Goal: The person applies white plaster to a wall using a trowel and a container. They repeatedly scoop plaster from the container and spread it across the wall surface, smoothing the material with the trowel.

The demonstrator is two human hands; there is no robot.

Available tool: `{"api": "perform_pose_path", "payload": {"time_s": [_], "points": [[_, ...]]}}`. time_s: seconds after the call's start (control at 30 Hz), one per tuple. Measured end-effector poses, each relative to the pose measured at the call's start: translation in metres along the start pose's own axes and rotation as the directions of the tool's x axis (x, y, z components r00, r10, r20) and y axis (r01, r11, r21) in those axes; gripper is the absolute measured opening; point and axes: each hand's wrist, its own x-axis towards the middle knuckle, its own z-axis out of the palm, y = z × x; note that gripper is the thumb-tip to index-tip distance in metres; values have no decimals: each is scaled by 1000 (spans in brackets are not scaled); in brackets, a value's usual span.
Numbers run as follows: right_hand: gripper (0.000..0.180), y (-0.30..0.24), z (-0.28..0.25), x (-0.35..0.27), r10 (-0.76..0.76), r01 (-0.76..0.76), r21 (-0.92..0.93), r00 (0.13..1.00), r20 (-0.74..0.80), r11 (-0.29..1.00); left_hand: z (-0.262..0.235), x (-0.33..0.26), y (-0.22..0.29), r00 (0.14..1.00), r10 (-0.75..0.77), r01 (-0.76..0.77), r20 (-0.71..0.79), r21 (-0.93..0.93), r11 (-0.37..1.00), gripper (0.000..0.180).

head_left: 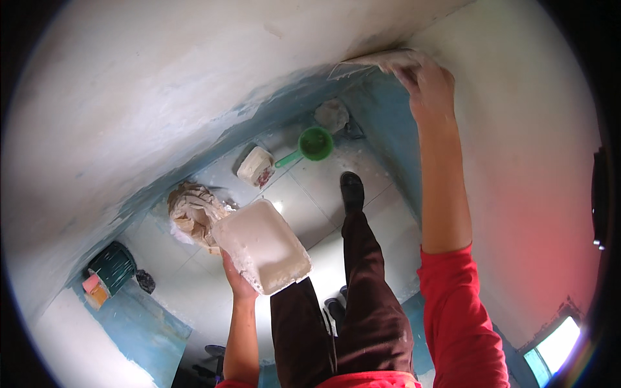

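My left hand [239, 279] holds up a white rectangular plastic tub [264, 236] from below and beside its near left edge. Pale plaster coats the tub's rim and walls; most of my fingers are hidden under it. Up at the far right, my right hand [432, 87] is closed on a thin, flat putty spreader [381, 59] smeared with whitish filler. Its blade lies against the wall [213, 58] close to the corner, above the blue-painted lower band. How far the spreader reaches into my palm cannot be seen.
On the tiled floor are a green dipper [315, 143], a smaller white container [257, 167], a crumpled paper sack [194, 213] and a pale lump [332, 115] in the corner. A dark green bucket [113, 268] stands at left. My dark shoe [352, 191] is on the tiles.
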Motion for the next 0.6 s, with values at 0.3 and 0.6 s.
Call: {"api": "perform_pose_path", "payload": {"time_s": [0.3,0.6], "points": [[19,168,-67,10,344,-336,74,925,-160,939,15,1,7,999,27,-24,-44,63,998,64],[6,93,-15,38,107,-106,39,994,-24,994,4,1,11,992,106,-103,-65,53,993,62]]}}
